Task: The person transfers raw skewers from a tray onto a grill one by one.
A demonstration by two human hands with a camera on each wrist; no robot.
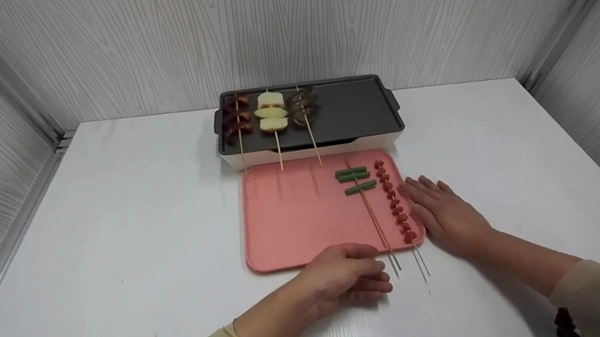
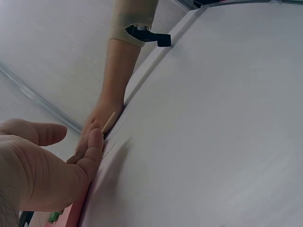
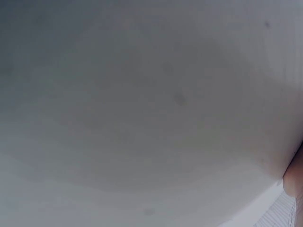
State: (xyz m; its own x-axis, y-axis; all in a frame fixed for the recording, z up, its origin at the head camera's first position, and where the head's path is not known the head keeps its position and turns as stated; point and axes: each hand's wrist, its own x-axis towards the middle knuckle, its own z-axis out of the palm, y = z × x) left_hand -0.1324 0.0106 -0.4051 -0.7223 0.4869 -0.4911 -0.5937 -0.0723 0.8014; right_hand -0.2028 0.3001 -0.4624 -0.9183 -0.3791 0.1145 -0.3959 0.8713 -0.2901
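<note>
**Left hand (image 1: 346, 277) and right hand (image 1: 450, 220), both empty, at a flat pink rectangular tray with rounded corners (image 1: 297, 228)**

From where I stand: left hand at the tray's front edge, fingers loosely bent, thumb apart from them, grasping nothing; contact with the rim, can't tell. Right hand lies flat on its palm side along the tray's right edge, fingers straight, fingertips at the rim, also grasping nothing.

Tray sits on the white bench (image 1: 136, 228). On its right side: thin sticks threaded with short green rods (image 1: 360, 187), and, just right of those, thin sticks threaded with small red lumps (image 1: 394, 202), nearest the right hand. Both sets' bare ends poke past the front rim, between the hands.

Behind the tray: white-bodied grill with black rectangular top (image 1: 356, 109). Three skewers on its left half: dark red pieces (image 1: 237, 117), white and pale green pieces (image 1: 271, 113), brown pieces (image 1: 301, 107); handles overhang the front.
</note>
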